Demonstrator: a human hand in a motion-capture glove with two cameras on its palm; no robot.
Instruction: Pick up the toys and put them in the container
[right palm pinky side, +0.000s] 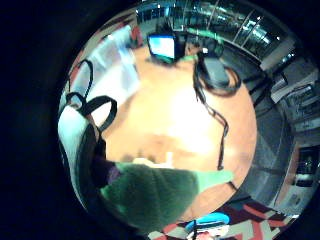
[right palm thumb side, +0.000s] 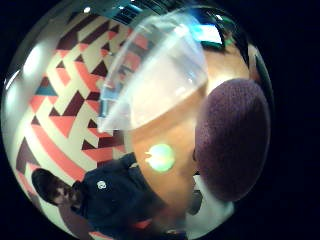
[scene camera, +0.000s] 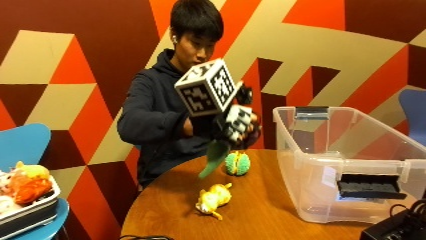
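Toys: one held, two on table.

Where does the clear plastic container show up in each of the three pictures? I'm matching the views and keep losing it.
Outside view: the container stands on the round wooden table, beside the raised gloved right hand.
Thumb side palm view: the container fills the middle, on the table by the patterned wall.
Little finger side palm view: the container is at the table's edge, near the hand's straps.
Shared landmark: the wooden table.
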